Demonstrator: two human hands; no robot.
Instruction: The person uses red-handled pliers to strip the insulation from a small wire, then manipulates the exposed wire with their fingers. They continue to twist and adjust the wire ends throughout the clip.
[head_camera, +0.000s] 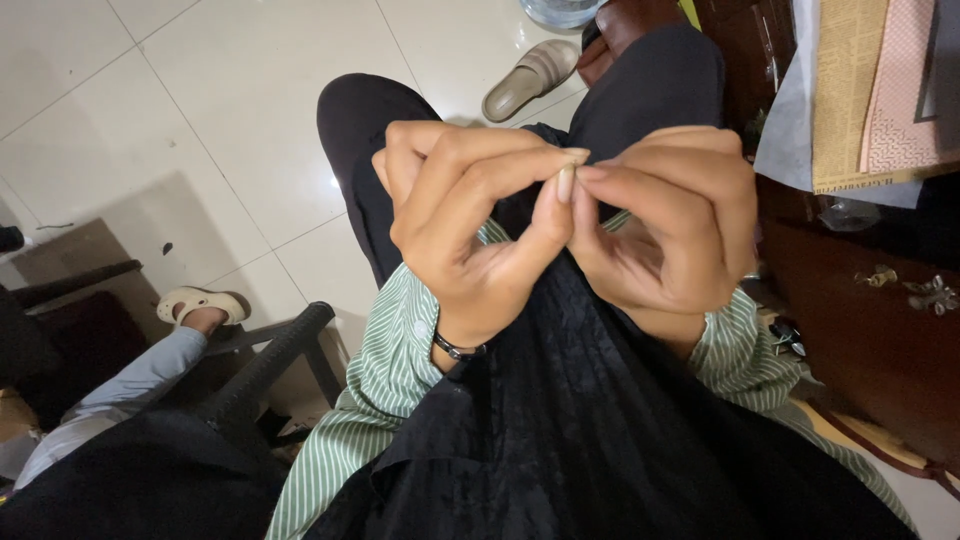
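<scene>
Fingertips of both hands meet at the centre of the view, above a spread of black pleated fabric (590, 400) that lies over the person's lap. The left hand (470, 225) curls its fingers in and presses thumb against forefinger, and the right hand (665, 220) does the same, so both pinch at one spot just where the nails touch; whatever sits between them is too small to make out, perhaps a thread or a needle, and the fabric's top edge rises to that same spot. A dark bracelet (458, 349) circles the left wrist, and green-and-white striped sleeves (390, 370) run back from both wrists. For fine work of this kind it seems best to keep the pinch light and steady, hold the hands close to the eyes as they are, and let the fabric hang slack so it does not drag. No open container shows; a clear plastic bottle base (560, 10) stands at the top edge, contents unclear. A beige slipper (528, 80) lies on the white tiled floor (200, 110), and newspaper (845, 90) rests on the dark tabletop (870, 330) at right.
</scene>
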